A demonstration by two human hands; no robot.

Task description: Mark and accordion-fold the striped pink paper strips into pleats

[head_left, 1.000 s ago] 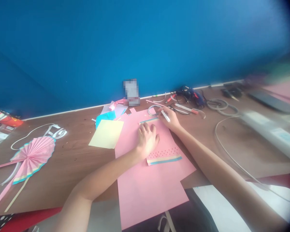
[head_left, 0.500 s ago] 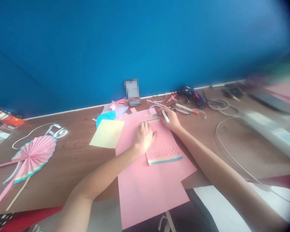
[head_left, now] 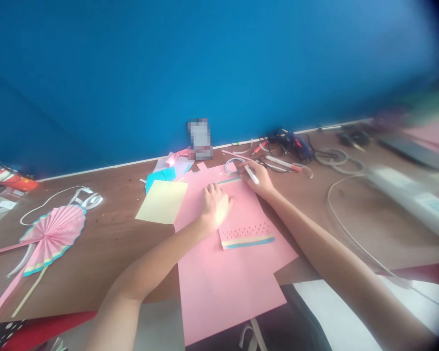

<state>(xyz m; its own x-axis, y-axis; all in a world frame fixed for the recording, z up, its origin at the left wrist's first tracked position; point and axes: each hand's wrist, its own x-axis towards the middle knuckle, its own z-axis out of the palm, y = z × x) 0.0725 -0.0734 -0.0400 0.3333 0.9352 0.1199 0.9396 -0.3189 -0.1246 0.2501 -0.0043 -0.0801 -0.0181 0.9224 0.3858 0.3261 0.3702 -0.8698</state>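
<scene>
While the left hand (head_left: 215,207) lies unclenched partly over dotted paper (head_left: 249,234) atop a pink sheet (head_left: 230,287), the right hand (head_left: 260,179) grips a pen (head_left: 251,174) at the sheet's far end. Drawing seems underway; next strokes need steadiness.

So there's a pink patterned paper (head_left: 247,231) lying flat, tiny dark seed marks near its 6 o'clock edge, then yellow and blue stripes, plus another blue stripe at 12. It's sitting on a bigger pink sheet (head_left: 234,285), also pretty flat, whose outline steps in around 4 o'clock. The white pen (head_left: 251,174) is held at the paper's 1 o'clock, slanting 11 to 5, tip hidden.
</scene>
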